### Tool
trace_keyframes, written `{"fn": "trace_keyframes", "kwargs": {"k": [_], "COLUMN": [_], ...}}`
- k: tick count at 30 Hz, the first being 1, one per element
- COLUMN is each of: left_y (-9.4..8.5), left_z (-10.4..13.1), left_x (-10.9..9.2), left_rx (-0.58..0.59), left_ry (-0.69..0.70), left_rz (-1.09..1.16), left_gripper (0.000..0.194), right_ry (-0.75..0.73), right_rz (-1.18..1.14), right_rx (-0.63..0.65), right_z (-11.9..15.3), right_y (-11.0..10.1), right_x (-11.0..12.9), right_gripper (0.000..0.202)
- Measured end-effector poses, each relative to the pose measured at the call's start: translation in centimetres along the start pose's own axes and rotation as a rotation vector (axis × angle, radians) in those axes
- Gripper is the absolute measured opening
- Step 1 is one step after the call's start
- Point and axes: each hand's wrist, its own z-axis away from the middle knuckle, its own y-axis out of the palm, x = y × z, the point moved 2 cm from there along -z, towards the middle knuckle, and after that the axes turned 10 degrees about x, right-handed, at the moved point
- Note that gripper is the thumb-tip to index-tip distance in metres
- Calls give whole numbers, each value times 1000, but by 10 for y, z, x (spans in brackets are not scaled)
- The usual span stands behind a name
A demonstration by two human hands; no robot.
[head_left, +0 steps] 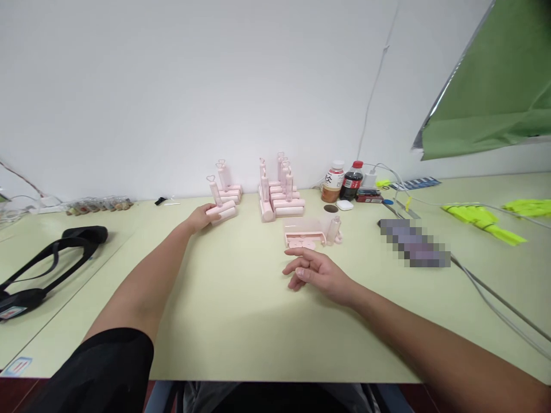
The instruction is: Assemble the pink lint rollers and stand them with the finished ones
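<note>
At the left end of the pink items, my left hand (204,218) has its fingers round the end of a pink case (224,211). A slim pink bottle with a heart-shaped loop (214,190) stands by that case. My right hand (321,274) hovers over the table with its fingers apart and holds nothing. Just beyond it lies an opened pink case (305,234) with a clear lid, and a clear bottle (333,230) stands at its right side. More pink cases (289,211) with upright bottles form a group in the back middle.
Two drink bottles, one orange (333,182) and one dark (352,181), stand near the wall. Cables cross the right side by a blurred flat object (413,243) and yellow-green strips (484,222). A black strapped frame (51,264) lies at left on the table (224,332).
</note>
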Motion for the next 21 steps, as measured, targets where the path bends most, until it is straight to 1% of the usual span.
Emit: {"fn": "trace_keyframes", "kwargs": {"k": [4, 7, 10, 14, 16, 18, 19, 20, 21], "left_y": [-11, -18, -17, -3, 6, 17, 23, 30, 38], "left_z": [-25, -42, -51, -47, -38, -28, -23, -19, -16], "left_x": [-2, -2, -1, 1, -1, -9, -15, -22, -31], "left_rx": [5, -48, -99, -176, -260, -361, -393, -383, -345], "left_ry": [58, 76, 67, 35, 7, -2, 12, 49, 84], "left_rz": [-174, -299, -392, -463, -477, -456, -433, -404, -387], "left_gripper": [53, 52, 49, 51, 56, 54, 49, 44, 38], "right_ry": [29, 49, 74, 93, 98, 103, 107, 110, 113], "right_rz": [3, 1, 7, 17, 17, 21, 26, 32, 40], "right_rx": [31, 50, 60, 60, 58, 56, 55, 54, 54], "right_z": [1, 2, 3, 4, 4, 3, 3, 3, 2], "right_y": [2, 3, 4, 5, 6, 7, 7, 7, 6], "right_x": [-1, -2, -3, -4, -4, -5, -5, -6, -7], "right_gripper": [50, 49, 47, 46, 45, 44, 44, 44, 44]}}
